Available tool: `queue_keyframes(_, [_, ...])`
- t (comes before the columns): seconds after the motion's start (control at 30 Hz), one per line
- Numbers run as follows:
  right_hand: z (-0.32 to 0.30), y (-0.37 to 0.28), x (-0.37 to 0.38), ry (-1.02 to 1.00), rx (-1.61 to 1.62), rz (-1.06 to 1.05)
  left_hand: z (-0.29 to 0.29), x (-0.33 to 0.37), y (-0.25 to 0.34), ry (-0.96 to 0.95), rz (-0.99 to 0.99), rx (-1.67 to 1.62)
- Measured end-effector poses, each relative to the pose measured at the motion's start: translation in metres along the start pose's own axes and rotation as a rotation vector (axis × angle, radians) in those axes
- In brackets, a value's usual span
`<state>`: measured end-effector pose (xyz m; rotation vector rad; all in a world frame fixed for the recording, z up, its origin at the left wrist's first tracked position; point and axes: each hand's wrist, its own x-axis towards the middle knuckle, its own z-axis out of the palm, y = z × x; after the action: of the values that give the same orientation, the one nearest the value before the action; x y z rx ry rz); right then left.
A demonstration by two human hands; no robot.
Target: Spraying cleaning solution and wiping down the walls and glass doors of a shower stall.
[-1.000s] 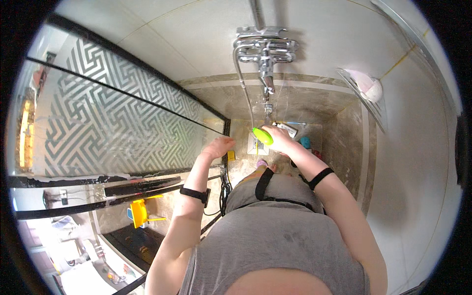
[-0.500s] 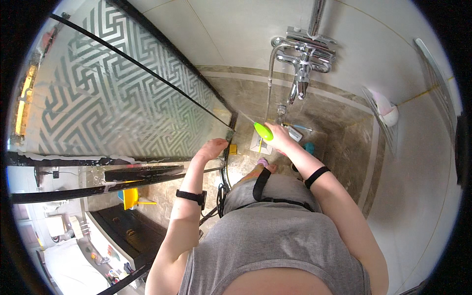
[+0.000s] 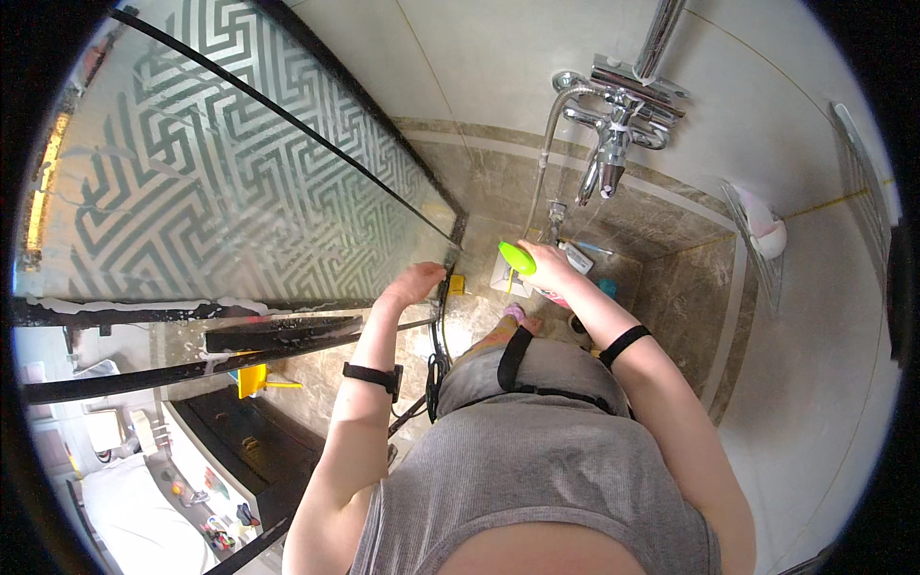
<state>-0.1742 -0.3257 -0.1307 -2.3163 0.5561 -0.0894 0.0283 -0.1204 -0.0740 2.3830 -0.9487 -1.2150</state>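
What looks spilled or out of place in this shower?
White, foam-like smears lie in uneven patches along the black frame below the patterned glass. They look messy against the dark strip, though I can't tell whether they were spilled or put there.

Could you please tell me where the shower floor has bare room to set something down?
A small bare patch of floor lies between the yellow block, pale square and pink slipper. It is crowded beside the right hand, which holds the green object, near the white item and teal item.
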Motion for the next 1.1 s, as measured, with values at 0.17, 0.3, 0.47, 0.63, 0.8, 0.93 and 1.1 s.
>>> queue_keyframes(0.17, [-0.010,-0.015,0.006,-0.115,0.027,0.084,-0.002,-0.005,-0.003,0.011,0.010,-0.045])
queue_keyframes(0.3, [0.008,0.008,0.006,0.044,-0.018,0.113,-0.007,-0.009,0.009,0.007,-0.024,-0.077])
queue_keyframes(0.47, [-0.004,-0.014,0.026,0.119,0.281,0.029,-0.009,-0.005,-0.010,0.038,-0.033,-0.022])
queue_keyframes(0.63, [-0.026,-0.029,0.041,-0.056,0.115,0.228,-0.013,-0.010,-0.015,0.085,-0.001,-0.071])
queue_keyframes(0.8, [-0.008,-0.001,0.018,-0.234,-0.147,0.240,-0.011,-0.018,-0.031,0.117,-0.057,-0.101])
queue_keyframes(0.93, [0.000,0.009,0.011,-0.234,-0.114,0.181,-0.003,-0.023,-0.067,0.227,-0.072,-0.010])
queue_keyframes(1.1, [0.016,0.014,0.019,-0.184,0.162,0.106,-0.003,-0.040,-0.078,0.338,-0.319,0.379])
